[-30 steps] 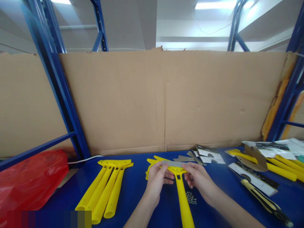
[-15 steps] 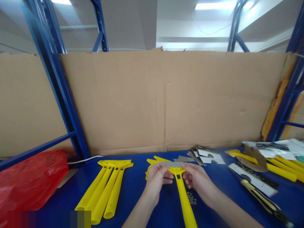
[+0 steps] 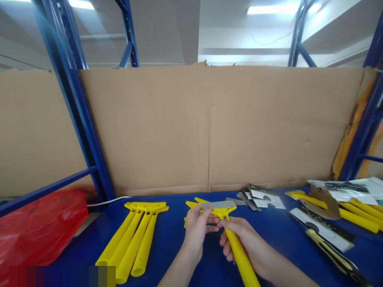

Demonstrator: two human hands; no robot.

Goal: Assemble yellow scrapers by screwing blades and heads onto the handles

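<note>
Seen from the head camera, the person has a yellow scraper [image 3: 243, 261] up in front of them at the middle of the blue tabletop [image 3: 170, 251], its handle slanting down toward the near edge. The left hand [image 3: 195, 229] pinches the left end of its head, thumb on the flat grey blade [image 3: 223, 204] lying across it; the right hand [image 3: 247, 241] is closed about the handle just below the head. The left hand and that head partly block my view of some yellow pieces [image 3: 191, 204] behind, and grey strips [image 3: 237, 200] show just past the blade. Off to the left, four yellow handles [image 3: 146, 231] lie side by side, with a crumpled red bag [image 3: 44, 223] beyond them. To the right, there are packaging cards [image 3: 266, 196] near the cardboard wall [image 3: 149, 131], then a screwdriver [image 3: 329, 249] beside a black-and-white card [image 3: 324, 225]. Farther right, a bent brown cardboard piece [image 3: 330, 205] covers part of a heap of yellow handles [image 3: 357, 217].
</note>
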